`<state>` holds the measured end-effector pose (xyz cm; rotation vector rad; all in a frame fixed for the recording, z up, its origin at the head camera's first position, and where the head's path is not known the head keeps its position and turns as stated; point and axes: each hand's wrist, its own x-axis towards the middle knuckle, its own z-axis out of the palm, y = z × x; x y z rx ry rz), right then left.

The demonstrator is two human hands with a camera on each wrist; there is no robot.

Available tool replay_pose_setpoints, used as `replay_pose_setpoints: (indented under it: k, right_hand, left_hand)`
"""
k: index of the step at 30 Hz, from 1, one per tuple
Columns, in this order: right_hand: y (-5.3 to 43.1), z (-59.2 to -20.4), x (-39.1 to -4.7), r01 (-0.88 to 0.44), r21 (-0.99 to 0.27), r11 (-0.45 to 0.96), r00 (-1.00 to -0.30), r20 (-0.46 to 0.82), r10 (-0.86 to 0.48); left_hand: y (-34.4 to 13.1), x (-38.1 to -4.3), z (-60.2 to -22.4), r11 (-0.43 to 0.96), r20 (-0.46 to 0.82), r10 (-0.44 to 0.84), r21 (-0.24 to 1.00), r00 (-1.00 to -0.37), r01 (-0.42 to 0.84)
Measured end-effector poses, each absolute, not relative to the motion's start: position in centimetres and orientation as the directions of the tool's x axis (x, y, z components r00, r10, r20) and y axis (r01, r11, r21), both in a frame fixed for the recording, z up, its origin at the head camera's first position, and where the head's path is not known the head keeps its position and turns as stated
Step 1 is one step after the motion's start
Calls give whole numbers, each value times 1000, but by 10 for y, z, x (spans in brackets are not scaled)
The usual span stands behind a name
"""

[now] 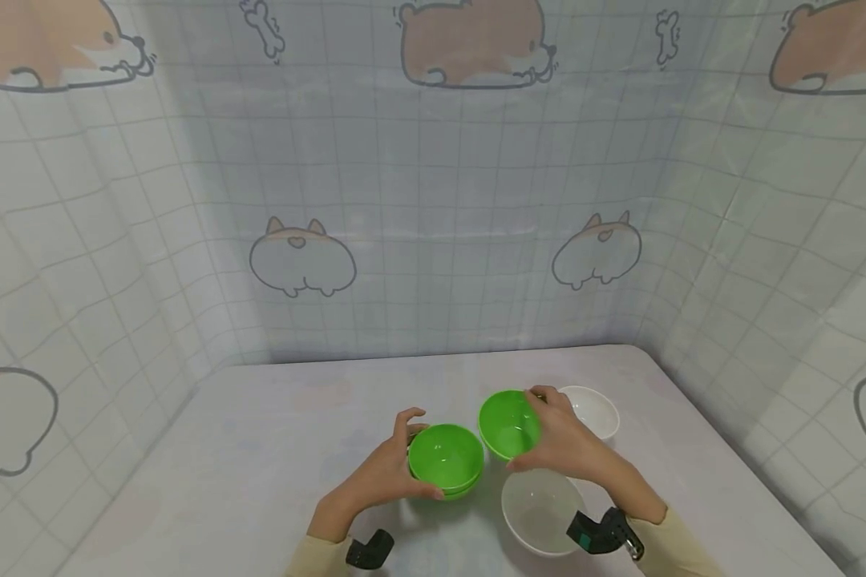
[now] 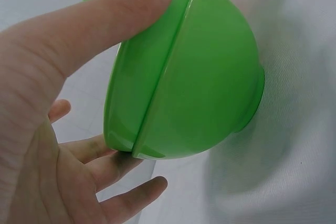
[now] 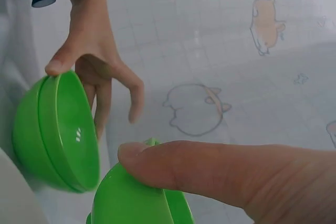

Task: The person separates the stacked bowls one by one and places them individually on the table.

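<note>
Two nested green bowls (image 1: 446,458) stand near the table's middle, one inside the other. My left hand (image 1: 397,465) grips them from the left, its thumb on the near side and fingers around the far side. In the left wrist view the lower green bowl (image 2: 210,77) has its foot at the white surface. Just to the right, my right hand (image 1: 559,437) pinches another green bowl (image 1: 507,425) by its rim, thumb at the near side. The right wrist view shows my thumb (image 3: 178,163) against that bowl (image 3: 131,198); its underside is out of view.
A larger white bowl (image 1: 541,513) stands in front of the right hand, below the wrist. Another white bowl (image 1: 597,410) sits behind that hand, partly covered. The pale table (image 1: 260,449) meets a patterned cloth (image 1: 447,200) at the back and sides.
</note>
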<state>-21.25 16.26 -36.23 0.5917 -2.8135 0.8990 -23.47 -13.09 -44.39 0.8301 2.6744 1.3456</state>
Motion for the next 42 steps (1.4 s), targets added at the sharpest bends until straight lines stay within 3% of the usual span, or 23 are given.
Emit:
replay_pose_setpoints:
  k: [11,23,42]
  right_hand:
    - [201,-368,-195,-327,-568,755,-943,248,-222]
    - [237,-379,-179,-238,-561,793,-970,175,-168]
    - [261,-412,-170,-193,-551,812,-978,178,-112]
  left_hand:
    - [-130,-234,-442,502,203,479,734,-854,457]
    - [-130,-233,-442,506,194,476,738,-858,447]
    - [-130,-235,-445,523,205,474,717,-856,461]
